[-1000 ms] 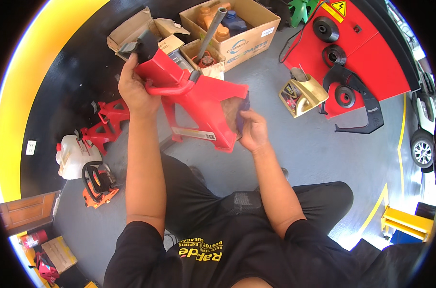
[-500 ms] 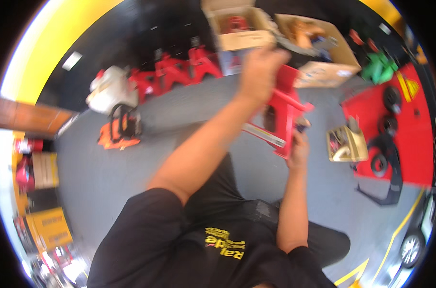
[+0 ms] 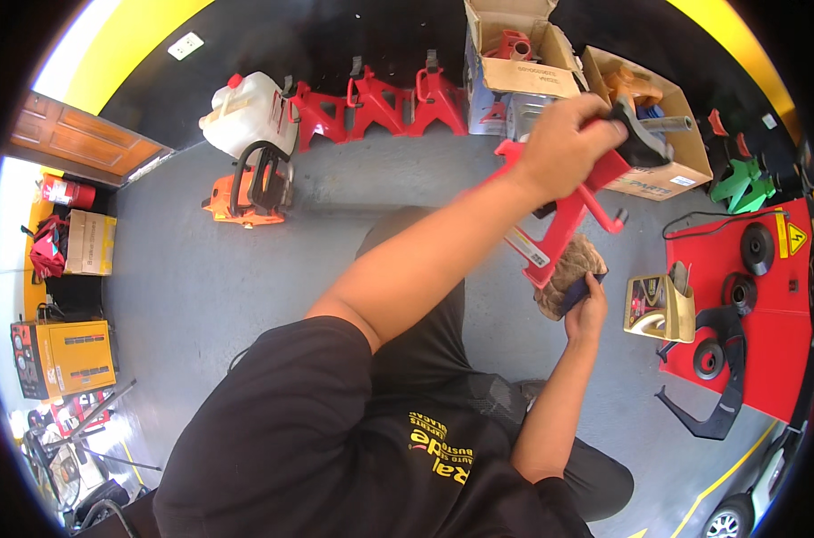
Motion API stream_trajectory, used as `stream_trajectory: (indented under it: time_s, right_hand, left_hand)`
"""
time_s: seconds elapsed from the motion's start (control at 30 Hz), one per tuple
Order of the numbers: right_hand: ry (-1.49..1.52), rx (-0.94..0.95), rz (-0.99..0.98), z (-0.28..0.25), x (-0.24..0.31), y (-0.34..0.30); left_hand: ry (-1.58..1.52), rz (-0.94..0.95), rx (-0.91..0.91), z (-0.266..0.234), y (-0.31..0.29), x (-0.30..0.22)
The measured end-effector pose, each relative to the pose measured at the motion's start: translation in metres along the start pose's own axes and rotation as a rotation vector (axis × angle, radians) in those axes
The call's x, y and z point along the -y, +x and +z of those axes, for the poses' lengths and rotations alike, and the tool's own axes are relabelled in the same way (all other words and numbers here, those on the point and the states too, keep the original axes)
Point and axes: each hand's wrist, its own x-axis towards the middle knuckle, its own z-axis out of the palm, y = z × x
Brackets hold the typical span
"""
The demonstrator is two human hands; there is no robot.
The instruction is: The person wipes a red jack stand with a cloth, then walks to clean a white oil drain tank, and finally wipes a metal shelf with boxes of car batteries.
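Note:
My left hand point(image 3: 573, 148) is closed around the upper part of a red jack stand point(image 3: 564, 229), just below its black saddle point(image 3: 642, 139). The stand is held tilted above the floor, with its ratchet lever point(image 3: 604, 211) sticking out to the right. My right hand point(image 3: 588, 312) grips a fuzzy brown cloth with a dark blue side point(image 3: 575, 269). This cloth is by the lower end of the stand, partly behind it; whether they touch I cannot tell.
Several red jack stands point(image 3: 380, 103) line the far wall beside a white jerrycan point(image 3: 248, 115) and an orange chainsaw point(image 3: 250, 195). Cardboard boxes point(image 3: 662, 184) stand beyond my hands. At right are a cut-open gold container point(image 3: 662, 309) and a red panel point(image 3: 783, 359) with black wheels.
The jack stand has tipped and risen, its saddle now visible to the right. My right hand has come away from behind its side, and the brown cloth shows. The whole view has shifted.

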Motion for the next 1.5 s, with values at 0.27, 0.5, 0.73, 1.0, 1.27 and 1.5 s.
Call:
stream_trajectory:
  time_s: [0.27, 0.5, 0.73, 1.0, 1.27, 1.5]
  right_hand:
    - [-0.131, -0.089, -0.008, -0.004, -0.002, 0.004]
    - [-0.256, -0.09, 0.147, -0.006, -0.022, 0.001]
    - [-0.381, -0.187, 0.208, -0.039, -0.042, 0.0]
    - [-0.601, -0.171, 0.327, -0.042, -0.06, -0.003]
    - [-0.701, -0.1, 0.436, -0.048, -0.079, 0.0]
    - [-0.76, -0.037, 0.517, -0.037, -0.086, 0.001]
  left_hand:
    - [0.083, -0.008, -0.236, -0.083, 0.037, 0.003]
    - [0.101, -0.071, -0.418, -0.168, 0.036, 0.076]
    - [0.25, -0.113, -0.486, -0.199, 0.018, 0.197]
    - [0.149, -0.038, -0.488, -0.182, 0.014, 0.284]
    - [0.146, 0.067, -0.468, -0.161, 0.021, 0.32]
    - [0.263, 0.186, -0.556, -0.16, 0.026, 0.327]
